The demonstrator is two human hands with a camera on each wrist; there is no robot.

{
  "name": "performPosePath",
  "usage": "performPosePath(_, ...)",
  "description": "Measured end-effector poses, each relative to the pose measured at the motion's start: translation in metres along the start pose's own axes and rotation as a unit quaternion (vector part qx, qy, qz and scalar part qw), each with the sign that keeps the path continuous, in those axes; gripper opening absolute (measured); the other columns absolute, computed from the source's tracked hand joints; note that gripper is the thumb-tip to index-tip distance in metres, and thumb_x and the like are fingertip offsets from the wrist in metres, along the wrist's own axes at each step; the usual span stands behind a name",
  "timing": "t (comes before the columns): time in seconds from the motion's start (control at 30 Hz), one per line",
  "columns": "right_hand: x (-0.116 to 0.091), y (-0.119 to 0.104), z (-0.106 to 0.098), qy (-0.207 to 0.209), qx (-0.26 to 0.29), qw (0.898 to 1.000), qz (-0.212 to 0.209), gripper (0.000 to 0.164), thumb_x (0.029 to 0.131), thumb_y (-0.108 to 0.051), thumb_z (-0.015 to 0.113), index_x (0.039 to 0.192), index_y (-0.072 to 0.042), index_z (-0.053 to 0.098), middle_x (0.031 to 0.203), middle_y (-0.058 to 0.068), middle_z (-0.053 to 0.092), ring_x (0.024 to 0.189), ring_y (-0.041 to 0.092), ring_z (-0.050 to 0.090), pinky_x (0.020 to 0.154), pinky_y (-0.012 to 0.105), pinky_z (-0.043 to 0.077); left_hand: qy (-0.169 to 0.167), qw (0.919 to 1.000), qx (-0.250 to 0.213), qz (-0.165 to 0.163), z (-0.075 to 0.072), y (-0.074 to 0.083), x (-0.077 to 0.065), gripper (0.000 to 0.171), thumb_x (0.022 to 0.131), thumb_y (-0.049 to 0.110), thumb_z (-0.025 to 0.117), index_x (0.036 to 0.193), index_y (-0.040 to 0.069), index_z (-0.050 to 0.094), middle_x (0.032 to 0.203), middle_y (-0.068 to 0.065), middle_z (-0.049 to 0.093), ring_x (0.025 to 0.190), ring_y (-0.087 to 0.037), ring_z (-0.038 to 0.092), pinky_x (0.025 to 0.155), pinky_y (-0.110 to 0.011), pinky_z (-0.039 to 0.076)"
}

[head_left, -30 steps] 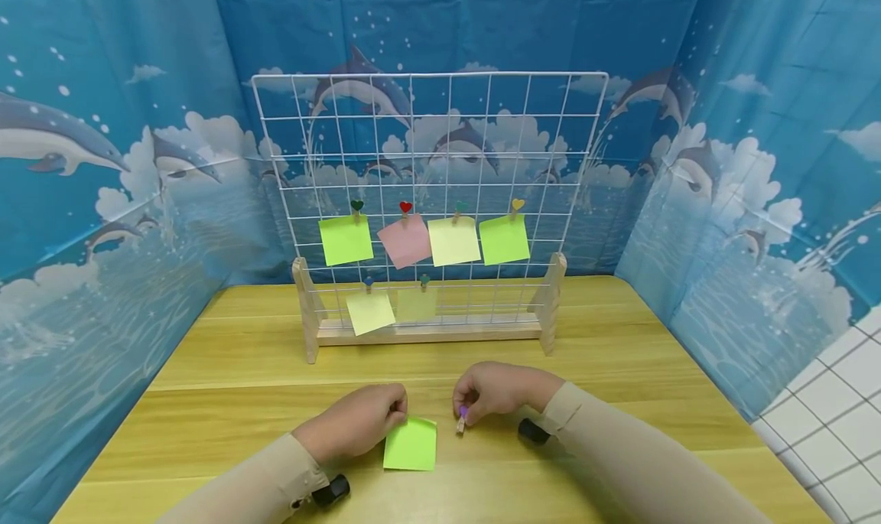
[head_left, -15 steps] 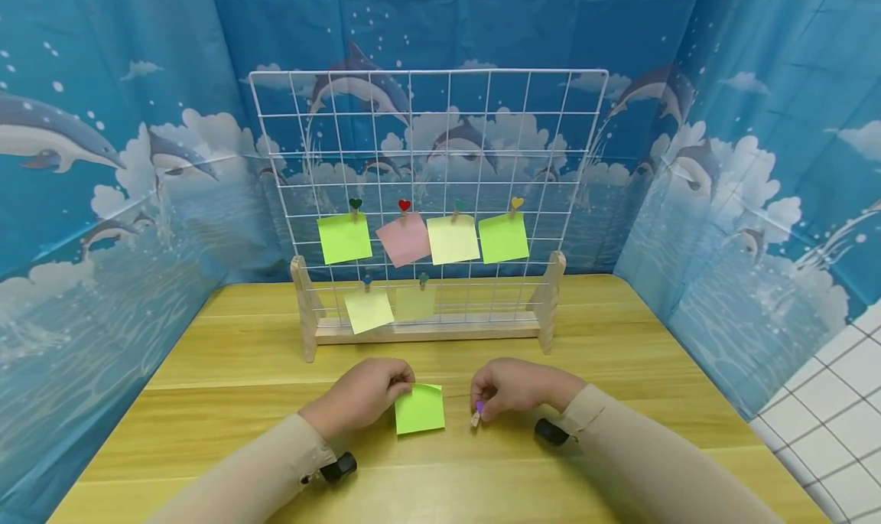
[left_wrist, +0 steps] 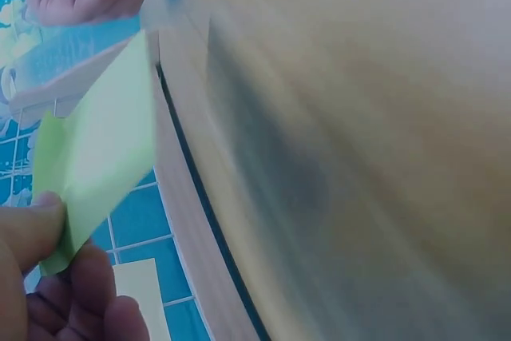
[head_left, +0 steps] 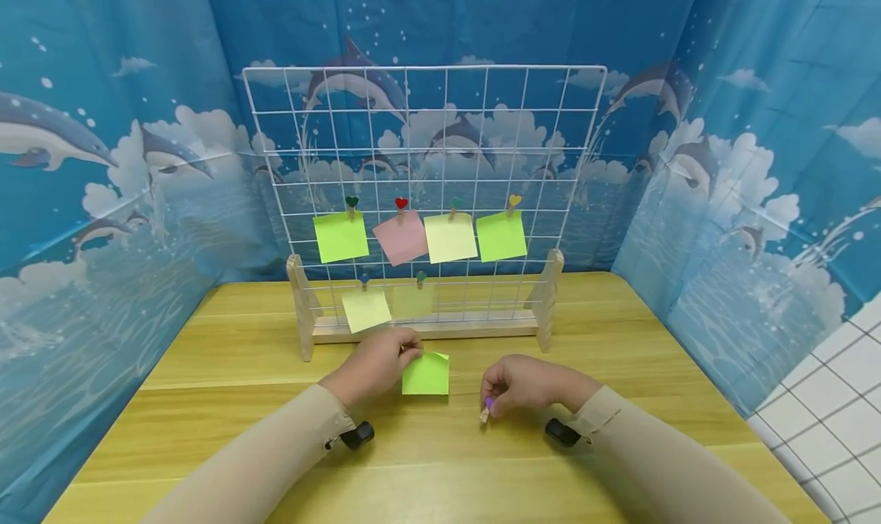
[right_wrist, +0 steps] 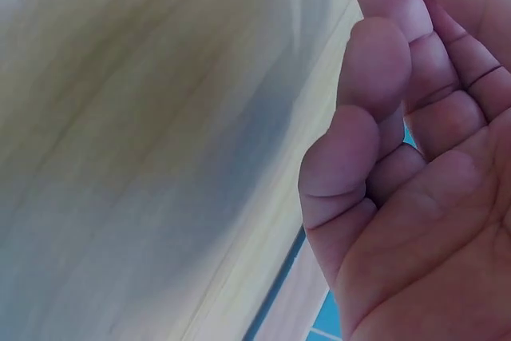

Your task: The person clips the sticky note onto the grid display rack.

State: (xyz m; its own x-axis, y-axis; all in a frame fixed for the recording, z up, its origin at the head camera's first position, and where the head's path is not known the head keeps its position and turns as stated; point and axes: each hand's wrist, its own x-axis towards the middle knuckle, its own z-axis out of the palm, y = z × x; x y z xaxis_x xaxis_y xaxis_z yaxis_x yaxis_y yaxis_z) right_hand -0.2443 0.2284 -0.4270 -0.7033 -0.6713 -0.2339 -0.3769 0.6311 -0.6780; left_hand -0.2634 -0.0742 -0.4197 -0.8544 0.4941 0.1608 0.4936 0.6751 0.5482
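Between thumb and fingers my left hand (head_left: pixel 381 361) pinches a bright green sticky note (head_left: pixel 426 375) by its upper left corner, in front of the rack's base. The left wrist view shows the same green sheet (left_wrist: pixel 108 145) slightly bent near the thumb. My right hand (head_left: pixel 526 385), to the right of the note, pinches a small wooden clothespin (head_left: pixel 485 414) with a purple top. In the right wrist view the curled fingers (right_wrist: pixel 375 65) hide the clothespin. A white wire grid (head_left: pixel 447 151) stands behind both hands, with sticky notes clipped to it.
The upper clipped row holds a green note (head_left: pixel 341 237), a pink note (head_left: pixel 401 237), a pale yellow note (head_left: pixel 450 239) and another green note (head_left: pixel 501 236). Below hang two yellow notes (head_left: pixel 367 310). Wooden feet (head_left: pixel 548 301) support the grid on the wooden table (head_left: pixel 440 486). Dolphin-print curtains surround it.
The left hand has carried the green note forward and slightly right, up off its earlier place near the table front. The right hand has shifted a little right, still pinching the clothespin.
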Motion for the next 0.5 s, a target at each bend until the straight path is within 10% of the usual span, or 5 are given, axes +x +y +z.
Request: performPosePath(0.5, -0.006, 0.003, 0.003, -0.005, 0.031, 0.999, -0.005, 0.01, 0.088, -0.002, 0.082, 0.088, -0.011, 0.077, 0.083, -0.006, 0.073, 0.075, 0.005, 0.056, 0.069, 0.02, 0.049, 0.024, 0.9993, 0.005, -0.028, -0.006, 0.007, 0.047, 0.018, 0.108, 0.023, 0.062, 0.122, 0.018, 0.072, 0.114, 0.002, 0.076, 0.087, -0.011, 0.066, 0.08, -0.034, 0.056)
